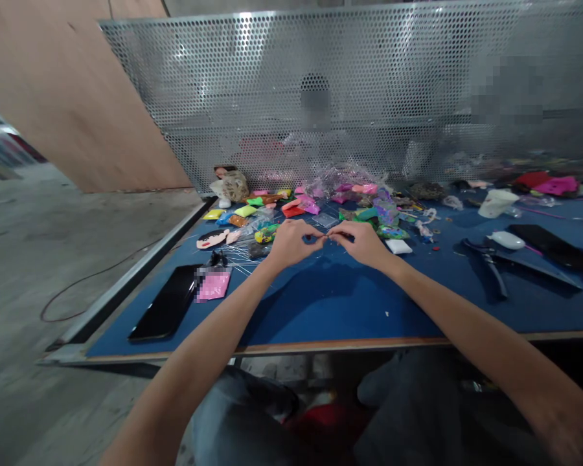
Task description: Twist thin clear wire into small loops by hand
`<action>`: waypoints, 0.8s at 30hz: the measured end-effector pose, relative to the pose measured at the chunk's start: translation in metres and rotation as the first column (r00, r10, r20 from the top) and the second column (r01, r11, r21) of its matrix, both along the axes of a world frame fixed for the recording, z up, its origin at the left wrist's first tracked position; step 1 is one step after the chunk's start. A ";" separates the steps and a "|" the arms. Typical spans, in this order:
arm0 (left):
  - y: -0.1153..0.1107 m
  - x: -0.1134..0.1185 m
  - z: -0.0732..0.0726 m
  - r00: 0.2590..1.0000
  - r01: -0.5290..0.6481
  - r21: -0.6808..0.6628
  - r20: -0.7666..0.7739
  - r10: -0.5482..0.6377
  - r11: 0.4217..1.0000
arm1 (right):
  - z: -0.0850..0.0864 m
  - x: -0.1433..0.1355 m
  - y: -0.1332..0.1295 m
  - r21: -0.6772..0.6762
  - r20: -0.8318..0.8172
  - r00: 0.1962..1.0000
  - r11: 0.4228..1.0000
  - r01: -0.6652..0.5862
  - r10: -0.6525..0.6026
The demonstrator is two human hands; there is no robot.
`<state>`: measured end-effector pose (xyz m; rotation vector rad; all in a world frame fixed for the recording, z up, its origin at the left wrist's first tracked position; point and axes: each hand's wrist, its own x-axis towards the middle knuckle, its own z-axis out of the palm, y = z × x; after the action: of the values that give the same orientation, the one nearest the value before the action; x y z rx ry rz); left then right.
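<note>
Both of my hands meet above the middle of the blue table (320,310), fingertips almost touching. My left hand (294,246) is closed in a pinch, thumb against forefinger. Opposite it, my right hand (357,241) pinches in the same way. Whatever sits between the fingertips is too small to make out. Just behind the hands lie a small clear plastic piece (324,221) and colourful soft packets, among them a red and pink one (294,208). A white packet (399,246) rests near my right wrist, and a dark grey lump (259,250) lies left of my left hand.
A black phone (168,303) and a pink card (214,285) lie at the left. Blue-handled pliers (488,268), a white spoon-like piece (506,240) and a dark flat object (556,246) are at the right. A perforated metal panel (272,77) stands behind, with a person beyond it.
</note>
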<state>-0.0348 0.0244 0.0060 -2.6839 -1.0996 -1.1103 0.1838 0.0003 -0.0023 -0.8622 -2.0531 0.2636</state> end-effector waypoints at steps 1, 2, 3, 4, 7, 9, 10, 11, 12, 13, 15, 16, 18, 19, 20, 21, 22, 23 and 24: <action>0.000 0.000 0.000 1.000 0.011 -0.007 -0.016 -0.011 1.000 | 0.001 0.002 0.001 -0.034 0.003 1.000 0.999 -0.006 0.006; 0.000 0.000 0.000 1.000 0.021 -0.020 -0.023 -0.021 1.000 | 0.002 0.003 0.002 -0.064 0.002 1.000 0.998 -0.010 0.010; 0.000 0.001 0.001 0.999 0.033 -0.043 -0.022 -0.034 0.999 | 0.003 0.005 0.003 -0.089 -0.006 1.000 0.996 -0.014 0.014; 0.000 0.001 0.002 0.998 0.053 -0.077 -0.014 -0.054 0.996 | 0.003 0.006 0.004 -0.116 -0.024 1.000 0.993 -0.020 0.017; -0.001 -0.001 0.005 0.987 0.158 -0.235 0.027 -0.156 0.959 | 0.001 0.011 0.007 -0.264 -0.126 0.990 0.960 -0.095 0.063; -0.001 -0.002 0.007 0.972 0.231 -0.336 0.051 -0.228 0.913 | -0.001 0.015 0.009 -0.400 -0.200 0.972 0.895 -0.198 0.126; -0.002 -0.003 0.007 0.966 0.256 -0.376 0.062 -0.251 0.891 | -0.001 0.017 0.010 -0.456 -0.226 0.961 0.855 -0.247 0.157; -0.002 -0.004 0.007 0.961 0.273 -0.407 0.072 -0.267 0.872 | -0.002 0.018 0.011 -0.497 -0.245 0.953 0.821 -0.282 0.180; -0.002 -0.004 0.007 0.957 0.287 -0.431 0.084 -0.279 0.855 | -0.003 0.018 0.012 -0.522 -0.258 0.947 0.798 -0.302 0.190; -0.002 -0.004 0.006 0.954 0.298 -0.453 0.103 -0.283 0.840 | -0.003 0.018 0.012 -0.533 -0.267 0.945 0.788 -0.307 0.187; -0.002 -0.004 0.003 0.950 0.314 -0.491 0.162 -0.269 0.813 | -0.004 0.017 0.012 -0.533 -0.280 0.947 0.795 -0.292 0.159; -0.002 -0.003 0.002 0.948 0.317 -0.503 0.192 -0.254 0.804 | -0.005 0.016 0.012 -0.529 -0.284 0.948 0.801 -0.281 0.144; -0.002 -0.003 -0.001 0.948 0.315 -0.517 0.219 -0.232 0.796 | -0.006 0.013 0.011 -0.528 -0.282 0.950 0.805 -0.270 0.134; -0.001 -0.002 -0.002 0.952 0.303 -0.510 0.204 -0.229 0.805 | -0.007 0.012 0.011 -0.533 -0.277 0.951 0.802 -0.270 0.136; -0.001 -0.001 -0.003 0.959 0.282 -0.486 0.167 -0.229 0.827 | -0.008 0.011 0.011 -0.540 -0.275 0.952 0.797 -0.270 0.136; -0.001 -0.001 -0.003 0.969 0.246 -0.436 0.115 -0.218 0.866 | -0.009 0.010 0.011 -0.548 -0.278 0.952 0.793 -0.266 0.128; -0.001 0.000 -0.003 0.980 0.199 -0.358 0.058 -0.191 0.912 | -0.010 0.009 0.012 -0.558 -0.288 0.952 0.789 -0.256 0.106; -0.002 0.000 -0.002 0.989 0.147 -0.256 0.007 -0.150 0.956 | -0.011 0.008 0.012 -0.569 -0.307 0.949 0.786 -0.242 0.070; -0.002 0.000 -0.001 0.994 0.095 -0.142 -0.031 -0.100 0.985 | -0.012 0.007 0.012 -0.584 -0.339 0.941 0.780 -0.227 0.020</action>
<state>-0.0344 0.0224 0.0053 -2.8832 -1.0904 -1.0261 0.1908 0.0127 -0.0142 -0.9840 -1.7234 1.1313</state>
